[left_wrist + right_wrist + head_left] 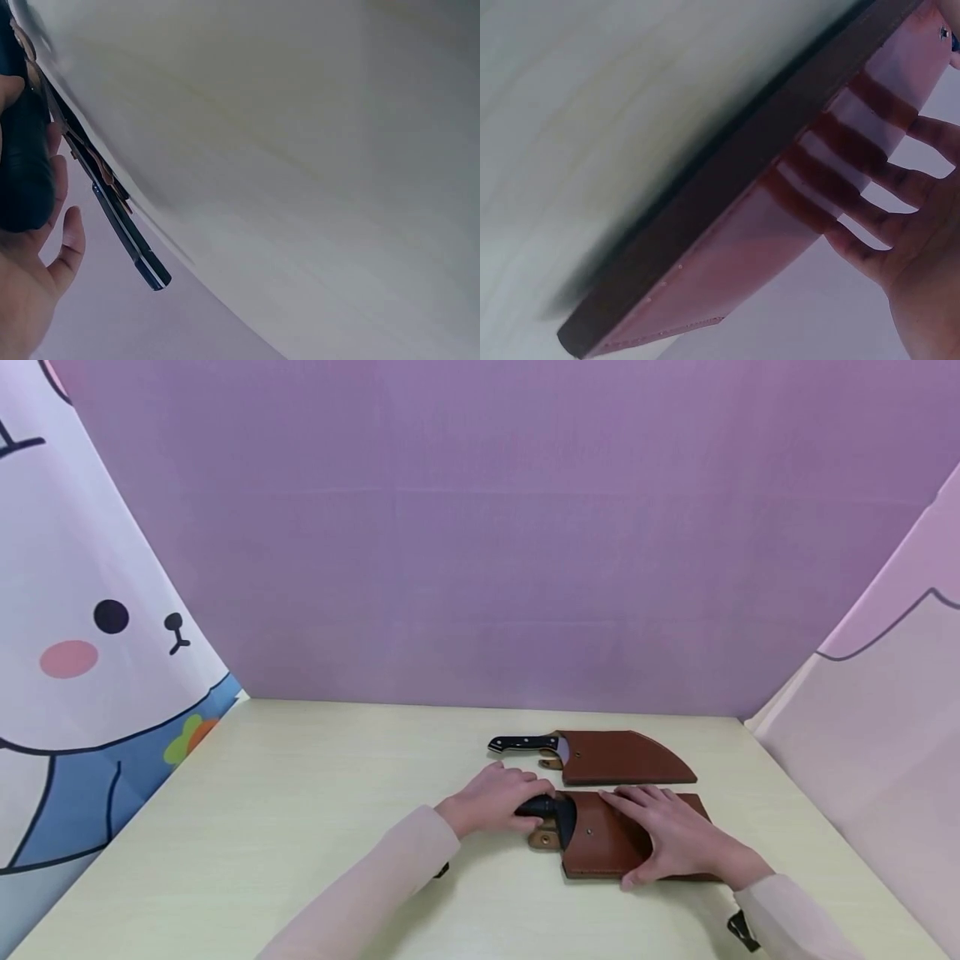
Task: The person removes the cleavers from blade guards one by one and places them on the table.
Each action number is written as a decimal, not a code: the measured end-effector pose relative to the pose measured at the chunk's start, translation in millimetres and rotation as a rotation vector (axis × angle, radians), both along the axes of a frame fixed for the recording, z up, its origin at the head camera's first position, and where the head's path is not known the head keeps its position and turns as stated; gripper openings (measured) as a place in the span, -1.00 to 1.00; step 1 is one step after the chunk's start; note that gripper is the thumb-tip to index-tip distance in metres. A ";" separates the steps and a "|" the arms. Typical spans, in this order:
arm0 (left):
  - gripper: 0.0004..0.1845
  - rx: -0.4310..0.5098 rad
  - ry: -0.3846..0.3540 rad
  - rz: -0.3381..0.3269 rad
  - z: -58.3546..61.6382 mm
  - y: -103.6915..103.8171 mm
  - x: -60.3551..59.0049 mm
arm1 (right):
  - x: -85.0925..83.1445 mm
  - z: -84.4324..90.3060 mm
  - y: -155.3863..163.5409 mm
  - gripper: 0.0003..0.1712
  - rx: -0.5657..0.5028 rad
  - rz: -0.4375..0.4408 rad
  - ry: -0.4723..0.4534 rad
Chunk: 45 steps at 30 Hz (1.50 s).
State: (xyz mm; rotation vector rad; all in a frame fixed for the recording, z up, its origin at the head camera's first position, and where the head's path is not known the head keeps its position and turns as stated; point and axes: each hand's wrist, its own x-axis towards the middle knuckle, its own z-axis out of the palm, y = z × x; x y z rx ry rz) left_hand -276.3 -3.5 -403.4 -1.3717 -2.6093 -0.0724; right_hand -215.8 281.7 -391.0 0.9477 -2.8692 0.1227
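My left hand grips the black handle of a cleaver whose blade sits in a brown leather sheath. In the left wrist view the thick rounded handle lies against the palm. A tan strap with a snap hangs off the sheath's open end, unfastened. My right hand lies spread over the sheath, thumb at the near edge. In the right wrist view its extended fingers touch the sheath's smooth face, where their reflections show. The blade is mostly hidden inside.
Behind lies a second knife with a riveted black handle, in a brown curved leather sheath. Both rest on a pale wood-grain table. A purple backdrop rises at the far edge, with printed cloth panels on both sides.
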 end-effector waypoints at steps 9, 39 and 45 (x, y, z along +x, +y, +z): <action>-0.59 0.027 0.000 -0.004 4.7 -5.2 4.4 | 1.1 5.1 -2.8 0.28 0.009 0.020 0.042; -0.59 0.061 0.020 0.007 4.7 -9.4 5.1 | 3.4 8.3 -6.9 0.25 0.004 0.015 0.035; -0.59 0.060 0.035 0.013 6.7 -12.5 4.4 | 4.6 9.7 -5.6 0.25 0.013 -0.007 0.028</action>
